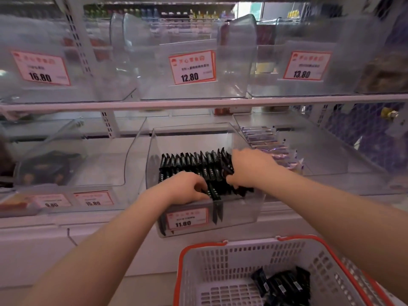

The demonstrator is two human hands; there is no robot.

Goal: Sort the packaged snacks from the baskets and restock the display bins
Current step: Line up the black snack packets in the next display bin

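A clear display bin (240, 215) with an 11.80 price tag stands on the lower shelf, holding rows of black snack packets (189, 161). Both my hands reach into it. My left hand (187, 186) curls its fingers round black packets at the bin's front. My right hand (249, 167) grips packets at the right end of the rows. Below, a white basket with an orange rim (198, 261) holds several more black packets (284, 286).
A bin of purple packets (265, 142) sits to the right. Clear bins with 16.80, 12.80 and 13.80 tags (192, 67) line the upper shelf. Left lower bins (48, 166) hold dark packets. A wire mesh panel (364, 129) is at right.
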